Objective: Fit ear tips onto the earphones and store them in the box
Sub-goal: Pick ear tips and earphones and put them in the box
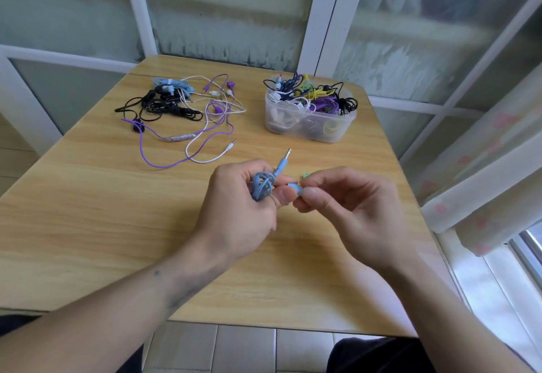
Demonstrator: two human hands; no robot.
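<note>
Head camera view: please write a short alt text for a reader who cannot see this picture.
Two hands work above a wooden table: the left hand holds a coiled blue earphone cable, while the right hand pinches its earbud. Farther back lie a loose pile of tangled earphones and, to its right, a clear plastic box filled with more.

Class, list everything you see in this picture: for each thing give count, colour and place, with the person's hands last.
Table: one, light wood, centre.
Box: one, clear plastic, far right of table, full of mixed-colour earphones.
Loose earphones: a tangled pile, black, white, purple, blue, far left of table.
Coiled earphone: one, blue, in left hand, plug pointing up.
Ear tip: one, green, small, at right fingertips.
Curtain: one, white with pink, right edge.
Left hand: grips the coil.
Right hand: pinches at the earbud.
</note>
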